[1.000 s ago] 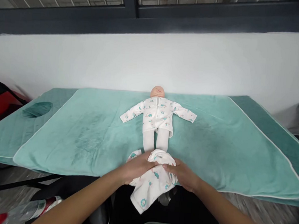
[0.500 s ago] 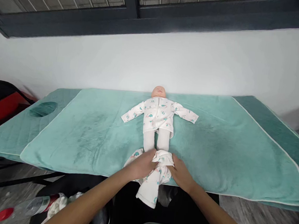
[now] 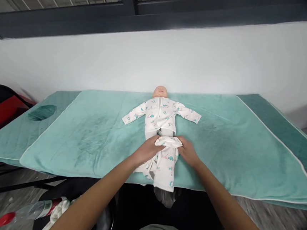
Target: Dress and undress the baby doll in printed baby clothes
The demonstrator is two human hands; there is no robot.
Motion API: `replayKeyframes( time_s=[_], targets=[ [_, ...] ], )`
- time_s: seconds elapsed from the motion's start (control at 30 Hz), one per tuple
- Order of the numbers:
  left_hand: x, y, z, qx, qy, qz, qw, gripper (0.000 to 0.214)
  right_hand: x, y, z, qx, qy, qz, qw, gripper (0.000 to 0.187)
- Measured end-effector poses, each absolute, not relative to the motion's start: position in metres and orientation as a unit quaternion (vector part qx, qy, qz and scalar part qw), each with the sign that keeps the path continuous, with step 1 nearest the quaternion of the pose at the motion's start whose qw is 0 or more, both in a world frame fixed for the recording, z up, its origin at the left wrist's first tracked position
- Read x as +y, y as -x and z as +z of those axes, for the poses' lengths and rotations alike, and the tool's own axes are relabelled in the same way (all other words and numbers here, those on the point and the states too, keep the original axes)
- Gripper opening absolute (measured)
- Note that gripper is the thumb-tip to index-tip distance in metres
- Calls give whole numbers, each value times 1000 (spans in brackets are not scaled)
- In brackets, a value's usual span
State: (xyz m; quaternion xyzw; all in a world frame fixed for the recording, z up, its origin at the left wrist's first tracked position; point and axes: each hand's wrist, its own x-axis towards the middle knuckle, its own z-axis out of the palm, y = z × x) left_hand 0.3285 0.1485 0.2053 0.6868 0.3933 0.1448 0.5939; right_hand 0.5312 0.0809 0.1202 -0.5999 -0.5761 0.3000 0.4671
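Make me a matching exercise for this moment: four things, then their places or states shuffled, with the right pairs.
Things
1. Bunched white printed cloth garment
2. Long-sleeved white printed cloth top
3. Clear plastic bottle with red cap
4. Plush teal sheet

Places or states
A. Beneath the pink-headed baby doll
B. Held by the left hand and right hand
C. At the picture's lower left
D. On the doll's torso

Right pairs: 1-B; 2-D; 3-C; 4-A

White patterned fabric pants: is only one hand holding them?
No, the left hand and the right hand grip opposite sides of the white patterned fabric pants.
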Motion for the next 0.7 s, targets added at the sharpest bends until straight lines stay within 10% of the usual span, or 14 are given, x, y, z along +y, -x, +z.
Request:
replayKeyframes(
  time_s=[0.3, 0.5, 0.7],
  targets=[
    [203, -350, 221, 430, -685, 230, 541, 34, 134, -544, 117, -509, 642, 259, 511, 23],
    [237, -324, 237, 359, -599, 184, 692, 35, 139, -545, 120, -450, 627, 286, 568, 22],
    [262, -305, 213, 282, -454, 405, 742, 32, 139, -553, 116, -325, 568, 369, 660, 31]
  ],
)
